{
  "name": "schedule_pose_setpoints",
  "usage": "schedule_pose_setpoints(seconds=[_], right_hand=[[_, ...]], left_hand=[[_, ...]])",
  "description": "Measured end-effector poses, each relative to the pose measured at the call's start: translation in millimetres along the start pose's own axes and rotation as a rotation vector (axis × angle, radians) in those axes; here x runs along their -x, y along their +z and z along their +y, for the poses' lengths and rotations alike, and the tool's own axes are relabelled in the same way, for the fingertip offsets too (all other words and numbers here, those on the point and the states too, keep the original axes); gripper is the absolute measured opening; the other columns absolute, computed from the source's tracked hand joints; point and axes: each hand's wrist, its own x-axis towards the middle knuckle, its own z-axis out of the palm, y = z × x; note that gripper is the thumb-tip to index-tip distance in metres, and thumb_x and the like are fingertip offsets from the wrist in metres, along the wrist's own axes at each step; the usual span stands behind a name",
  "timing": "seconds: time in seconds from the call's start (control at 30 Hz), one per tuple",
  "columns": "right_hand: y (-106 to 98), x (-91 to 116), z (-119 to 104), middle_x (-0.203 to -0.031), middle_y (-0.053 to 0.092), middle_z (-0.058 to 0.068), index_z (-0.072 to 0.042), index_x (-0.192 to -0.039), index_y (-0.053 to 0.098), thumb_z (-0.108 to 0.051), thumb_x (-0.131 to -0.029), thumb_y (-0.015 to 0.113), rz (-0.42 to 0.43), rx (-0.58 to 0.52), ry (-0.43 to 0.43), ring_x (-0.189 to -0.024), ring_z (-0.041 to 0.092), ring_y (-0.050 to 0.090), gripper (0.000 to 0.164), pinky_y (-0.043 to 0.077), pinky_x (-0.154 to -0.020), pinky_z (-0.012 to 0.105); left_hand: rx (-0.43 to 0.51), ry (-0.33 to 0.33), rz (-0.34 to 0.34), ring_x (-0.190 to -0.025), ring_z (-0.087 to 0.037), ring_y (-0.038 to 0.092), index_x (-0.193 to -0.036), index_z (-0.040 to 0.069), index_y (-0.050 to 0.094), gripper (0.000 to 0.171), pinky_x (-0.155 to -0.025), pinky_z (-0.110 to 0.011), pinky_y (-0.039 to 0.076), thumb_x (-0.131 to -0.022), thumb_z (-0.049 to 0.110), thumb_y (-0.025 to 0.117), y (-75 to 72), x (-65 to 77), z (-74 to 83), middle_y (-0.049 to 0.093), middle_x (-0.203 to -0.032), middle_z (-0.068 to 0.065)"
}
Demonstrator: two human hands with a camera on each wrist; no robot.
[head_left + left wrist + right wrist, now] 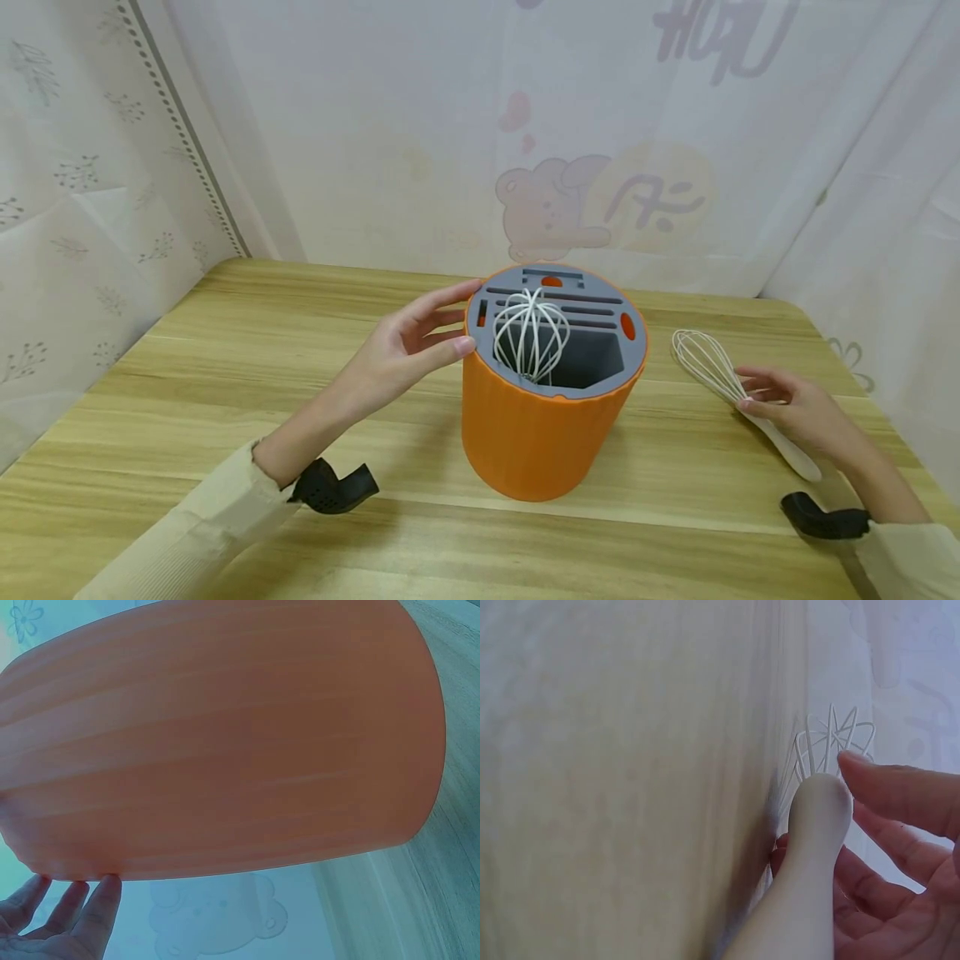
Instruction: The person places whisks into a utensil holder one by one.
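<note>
An orange utensil holder (543,442) with a grey slotted top stands upright on the table. Extended fingertips and thumb of my left hand (408,337) touch its left rim; in the left wrist view, several fingertips (105,904) press against its ribbed side. One white whisk (531,337) stands in the large compartment, wires up, its handle hidden inside. To the right, my right hand (798,408) pinches a second whisk (787,454) near where wires and handle meet. This whisk slants along the tabletop, wires pointing away; its pale handle (810,855) fills the right wrist view's foreground.
The wood-grain table (315,533) reaches back to a pale printed curtain (375,150), with more curtain at both sides. Narrow slots and small openings lie behind the holder's large compartment. Each wrist wears a black mount (330,487).
</note>
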Motion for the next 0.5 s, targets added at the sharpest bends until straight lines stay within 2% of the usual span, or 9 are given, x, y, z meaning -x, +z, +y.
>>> schedule_pose_setpoints(seconds=[0.17,0.27,0.5], right_hand=[[1.1,-1.4,-2.9,-0.102,0.06,0.005,0.007,-0.131,0.043,-0.017,-0.087,0.066,-0.014,0.022,0.0,-0.081,-0.014,0.049,0.055,0.047,-0.063,0.013],[1.3,-1.8,-4.6,-0.105,0.06,0.016,0.007,-0.132,0.042,-0.017,-0.087,0.066,-0.021,0.039,0.008,-0.08,-0.015,0.049,0.056,0.047,-0.063,0.013],[0.5,-1.8,-6.3,-0.106,0.06,0.021,0.004,-0.133,0.042,-0.02,-0.088,0.065,-0.036,0.069,0.024,-0.079,-0.015,0.048,0.056,0.046,-0.063,0.013]], left_hand=[[0.005,0.001,-0.004,-0.125,-0.024,0.048,-0.141,0.017,0.04,0.056,-0.096,-0.034,0.049,-0.09,0.009,0.06,-0.4,0.0,0.1,0.042,-0.142,0.0],[0.006,0.0,-0.005,-0.125,-0.024,0.048,-0.141,0.017,0.04,0.056,-0.095,-0.034,0.049,-0.09,0.009,0.06,-0.5,0.0,-0.1,0.041,-0.142,0.0],[0.003,0.002,-0.006,-0.125,-0.023,0.048,-0.141,0.017,0.04,0.056,-0.095,-0.034,0.049,-0.09,0.01,0.06,-0.4,0.1,-0.2,0.042,-0.142,0.0]])
